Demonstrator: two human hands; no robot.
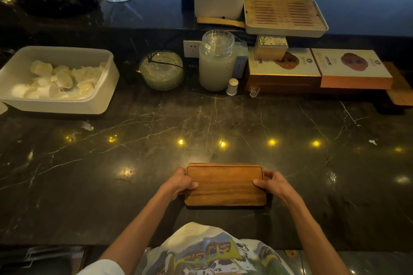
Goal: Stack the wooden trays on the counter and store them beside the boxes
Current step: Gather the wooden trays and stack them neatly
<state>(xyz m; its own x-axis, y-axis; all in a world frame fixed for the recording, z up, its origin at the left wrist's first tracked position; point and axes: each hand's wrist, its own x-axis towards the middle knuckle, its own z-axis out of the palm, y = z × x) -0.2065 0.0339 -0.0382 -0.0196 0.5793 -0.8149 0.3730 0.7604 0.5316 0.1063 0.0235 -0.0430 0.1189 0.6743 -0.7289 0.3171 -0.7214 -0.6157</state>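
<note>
A stack of brown wooden trays [225,185] lies on the dark marble counter [201,129] near its front edge, right in front of me. My left hand [178,182] grips the stack's left end, thumb resting on the top tray. My right hand [271,182] grips the right end the same way. Edges of lower trays show at the far side of the stack. Flat boxes [317,67] with printed lids sit at the back right of the counter.
A white plastic tub [98,96] of pale pieces stands at the left. A round glass bowl [162,71], a tall glass jar [216,62], a small white shaker [232,87] and a shot glass [254,91] line the back. A slatted tea tray [283,15] rests on the upper ledge.
</note>
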